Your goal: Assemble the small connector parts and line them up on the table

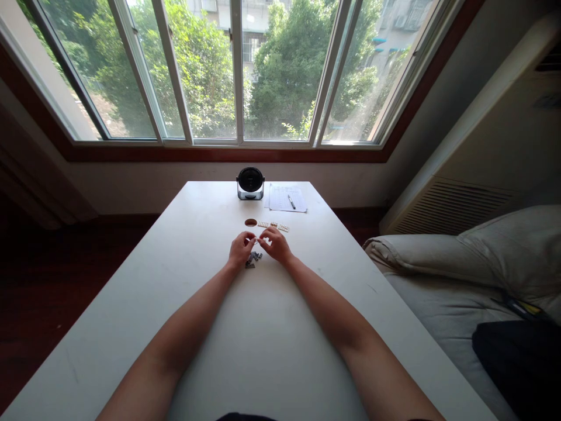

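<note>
My left hand (242, 248) and my right hand (274, 243) meet over the table, both with fingers closed in a pinch. A small pale piece (256, 239) shows between their fingertips, too small to make out in detail. Just below lies a loose pile of small grey pieces (254, 258), partly hidden by my left hand. Beyond my fingers is a row of flat beige pieces with rows of dots or studs (263, 224). Another beige piece (284, 228) lies at the row's right end, close to my right hand.
A round brown opening or disc (250, 223) is in the white table (263, 351). Farther back stand a small black fan (250, 181) and a written sheet (280, 199) with a pen (291, 202) on it. A sofa (421, 251) borders the right side, a window the far wall.
</note>
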`<state>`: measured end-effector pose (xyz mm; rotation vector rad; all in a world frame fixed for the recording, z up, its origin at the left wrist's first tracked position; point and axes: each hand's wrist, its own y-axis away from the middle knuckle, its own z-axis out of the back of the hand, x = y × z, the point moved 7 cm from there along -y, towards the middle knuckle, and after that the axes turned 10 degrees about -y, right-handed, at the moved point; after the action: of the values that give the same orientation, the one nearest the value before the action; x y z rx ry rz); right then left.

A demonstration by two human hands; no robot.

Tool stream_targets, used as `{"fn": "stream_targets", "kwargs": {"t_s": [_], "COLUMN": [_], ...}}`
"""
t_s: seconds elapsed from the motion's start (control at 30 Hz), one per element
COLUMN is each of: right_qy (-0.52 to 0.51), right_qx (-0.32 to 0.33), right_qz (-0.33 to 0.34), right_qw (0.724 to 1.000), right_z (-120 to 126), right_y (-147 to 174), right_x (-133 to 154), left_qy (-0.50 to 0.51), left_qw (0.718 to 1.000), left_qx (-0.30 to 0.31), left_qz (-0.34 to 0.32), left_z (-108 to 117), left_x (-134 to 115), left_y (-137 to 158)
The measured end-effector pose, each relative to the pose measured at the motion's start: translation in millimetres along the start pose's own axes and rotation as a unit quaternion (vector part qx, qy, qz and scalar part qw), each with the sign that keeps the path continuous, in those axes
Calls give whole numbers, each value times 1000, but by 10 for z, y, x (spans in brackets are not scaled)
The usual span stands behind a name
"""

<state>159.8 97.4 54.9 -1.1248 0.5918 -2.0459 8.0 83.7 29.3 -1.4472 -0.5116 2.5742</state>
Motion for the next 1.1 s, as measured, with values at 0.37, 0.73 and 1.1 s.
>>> {"fn": "stream_targets", "kwargs": {"t_s": [0.37, 0.73, 1.1], "right_qy": [-43, -53, -60], "right_qx": [-7, -9, -8], "right_qz": [-19, -31, -35], "right_qw": [999, 998, 998], "right_z": [-6, -26, -28], "right_y": [-7, 3, -6], "right_x": [-28, -86, -62], "left_qy": [-31, -9, -32], "left_qw": [999, 1000, 999], "left_qx": [-5, -16, -14], "left_qz": [-27, -12, -29], "left_z": [11, 5, 26], "left_x": [-23, 17, -57], "left_y": [-3, -8, 3]}}
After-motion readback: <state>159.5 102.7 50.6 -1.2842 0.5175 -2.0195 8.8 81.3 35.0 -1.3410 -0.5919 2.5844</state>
